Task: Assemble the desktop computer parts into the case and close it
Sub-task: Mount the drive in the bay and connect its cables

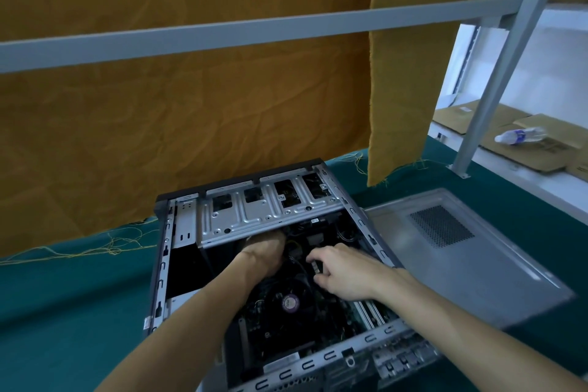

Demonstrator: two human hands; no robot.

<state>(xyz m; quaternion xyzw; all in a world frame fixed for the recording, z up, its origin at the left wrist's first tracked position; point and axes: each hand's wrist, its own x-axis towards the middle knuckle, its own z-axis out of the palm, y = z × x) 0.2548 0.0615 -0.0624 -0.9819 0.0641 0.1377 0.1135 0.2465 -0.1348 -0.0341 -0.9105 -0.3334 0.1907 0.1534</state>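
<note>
Head view: computer case (178, 232) lies open on its side, lower centre of frame, on the green table cover (63, 312). Its long axis runs from the bottom edge up toward frame centre, tilted slightly left; the drive bracket (267, 210) sits at the far end, the port panel nearest the bottom edge.

Step in hand, judged: connecting or seating a part inside, above the round cooler fan (289, 301). Left hand (265, 253) reaches under the bracket; fingers hidden, grip cannot be told. Right hand (342, 270) has curled fingers pinching a small connector (315, 265).

Next move likely calls for lining the connector up and pressing it home.

Side cover (461, 251) lies flat just right of the case, not yet fitted.
</note>
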